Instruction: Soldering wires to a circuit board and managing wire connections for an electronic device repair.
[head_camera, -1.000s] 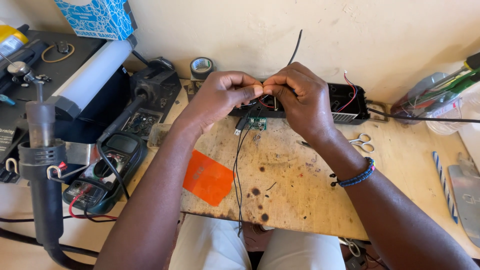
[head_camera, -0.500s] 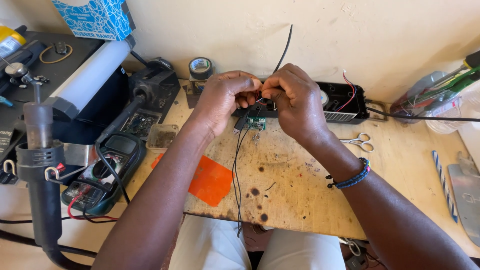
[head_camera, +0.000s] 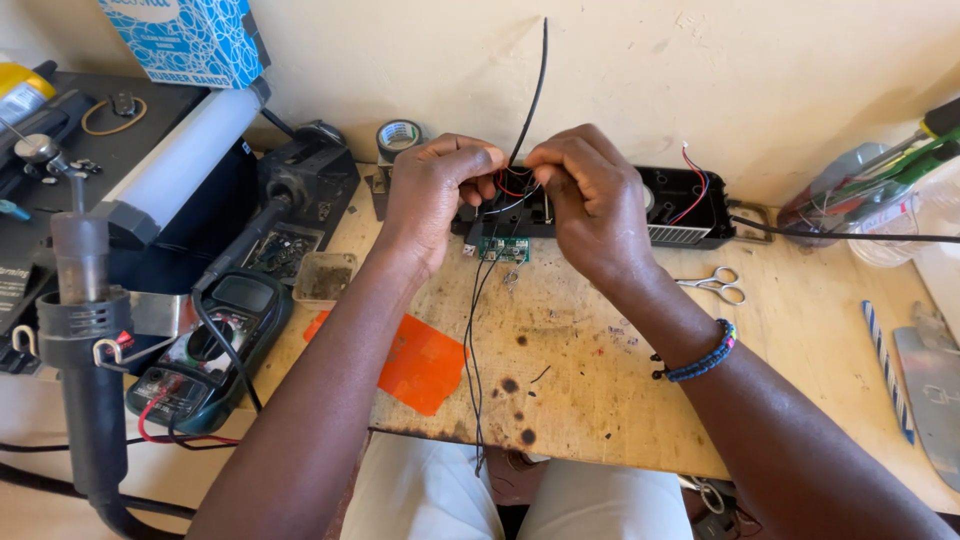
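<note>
At the left edge of the worn wooden surface (head_camera: 600, 390) stands a grey hot-air gun (head_camera: 82, 330), with a dark green multimeter with red and black leads (head_camera: 210, 350) just beside it. An orange plastic sheet (head_camera: 415, 362) lies near the front edge, partly under the left forearm. A roll of grey tape (head_camera: 400, 135) sits at the back edge, against the wall.

The left hand (head_camera: 435, 200) has its fingers pressed together, pinching the thin red and black wires (head_camera: 512, 185) above the black rectangular plastic casing (head_camera: 690, 210) at the back of the surface. The right hand (head_camera: 590, 205) meets it, its fingers likewise pinched on the same wires, touching the left fingertips. A small green circuit board (head_camera: 503, 248) hangs just below the hands, in front of the casing. A black wire runs up past the hands along the wall; others trail down to the front edge.

Compared with half a second ago, the hands sit a little higher and closer together over the casing, and the board shows more plainly beneath them.

Small silver scissors (head_camera: 715, 285) lie right of the right wrist, which wears a dark beaded bracelet (head_camera: 705, 355). A clear plastic container of tools (head_camera: 870, 205) stands toward the back right corner.
</note>
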